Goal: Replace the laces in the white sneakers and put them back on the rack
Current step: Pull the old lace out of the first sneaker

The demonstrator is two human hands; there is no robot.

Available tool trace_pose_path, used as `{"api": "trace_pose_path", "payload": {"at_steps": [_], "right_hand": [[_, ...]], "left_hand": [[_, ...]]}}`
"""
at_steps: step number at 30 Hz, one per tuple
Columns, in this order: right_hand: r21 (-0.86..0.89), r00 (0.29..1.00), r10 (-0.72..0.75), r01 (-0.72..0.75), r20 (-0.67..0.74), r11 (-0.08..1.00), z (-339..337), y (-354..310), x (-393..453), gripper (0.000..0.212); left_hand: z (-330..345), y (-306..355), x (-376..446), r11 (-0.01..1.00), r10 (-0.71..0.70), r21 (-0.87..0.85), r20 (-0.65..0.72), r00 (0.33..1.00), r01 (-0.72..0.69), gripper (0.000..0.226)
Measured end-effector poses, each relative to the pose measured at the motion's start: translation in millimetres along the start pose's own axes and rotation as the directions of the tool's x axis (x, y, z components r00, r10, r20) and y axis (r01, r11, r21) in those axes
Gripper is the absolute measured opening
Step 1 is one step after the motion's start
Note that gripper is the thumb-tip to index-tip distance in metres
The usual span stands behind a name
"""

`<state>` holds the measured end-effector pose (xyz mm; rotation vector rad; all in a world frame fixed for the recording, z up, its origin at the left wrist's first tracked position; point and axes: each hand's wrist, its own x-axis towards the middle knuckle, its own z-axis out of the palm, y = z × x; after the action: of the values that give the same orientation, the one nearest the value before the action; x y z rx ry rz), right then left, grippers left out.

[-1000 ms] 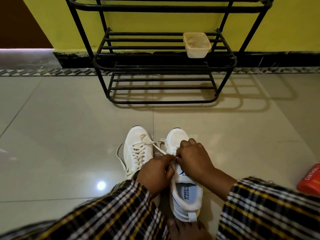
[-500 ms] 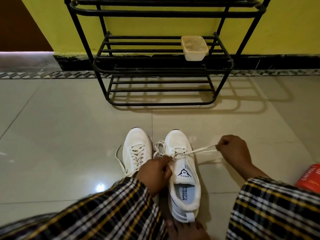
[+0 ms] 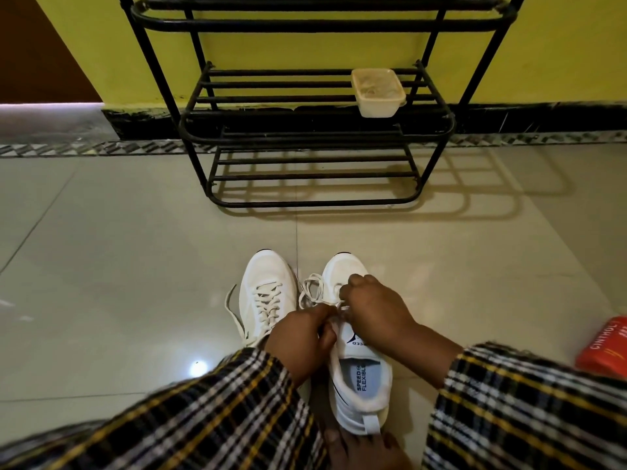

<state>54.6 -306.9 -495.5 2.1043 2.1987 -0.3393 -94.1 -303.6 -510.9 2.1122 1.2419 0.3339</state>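
Two white sneakers sit side by side on a pale tiled floor [image 3: 101, 266]. Over the right sneaker [image 3: 359, 378], the left hand [image 3: 300, 337] and right hand [image 3: 375, 313] meet, fingers curled, pinching its white lace [image 3: 310, 290]. The laced left sneaker [image 3: 266, 293] lies just beside. Open floor separates them from the black rack [image 3: 319, 130] against the yellow wall.

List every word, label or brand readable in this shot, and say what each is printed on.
"SPEED FLEXIBL", cut off by the shoe's collar: insole of the right sneaker.
"EED", upside down, remainder hidden by the right hand: tongue label of that sneaker.
"CINTHOL": red pack at the right edge; its smaller print is unreadable.
Left sneaker, rack, tub: no text visible.
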Motion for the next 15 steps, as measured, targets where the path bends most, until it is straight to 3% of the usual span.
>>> {"api": "trace_pose_path", "payload": {"at_steps": [8, 15], "right_hand": [[0.048, 0.999, 0.031, -0.03, -0.017, 0.998, 0, 6, 5, 0.017], [-0.028, 0.965, 0.231, -0.236, -0.128, 0.971, -27, 58, 5, 0.015]], "left_hand": [[-1, 0, -2, 1.0, 0.003, 0.009, -0.002, 1.0, -0.002, 0.037], [0, -1, -2, 0.999, 0.001, 0.032, -0.02, 1.0, 0.0, 0.036]]}}
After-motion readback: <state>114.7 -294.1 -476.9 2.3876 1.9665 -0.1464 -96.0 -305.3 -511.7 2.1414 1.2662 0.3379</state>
